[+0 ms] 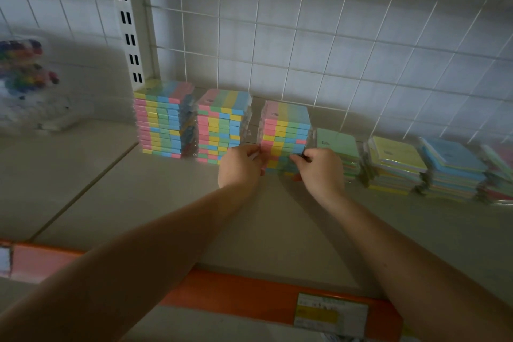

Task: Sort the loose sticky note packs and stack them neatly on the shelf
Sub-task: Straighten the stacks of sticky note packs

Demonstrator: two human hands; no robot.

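Left hand (242, 161) and right hand (322, 168) pinch the third stack (286, 130) at its lower sides; narrow gaps beside it, bare shelf (172, 203) in front.

wall: white wire grid (305, 44) across upper frame | upright: slotted white post (128, 36) upper left | edge: orange strip (249, 294) along bottom | light: dim

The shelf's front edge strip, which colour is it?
Orange; the shelf's front edge strip shows in the head view, with a price label on it.
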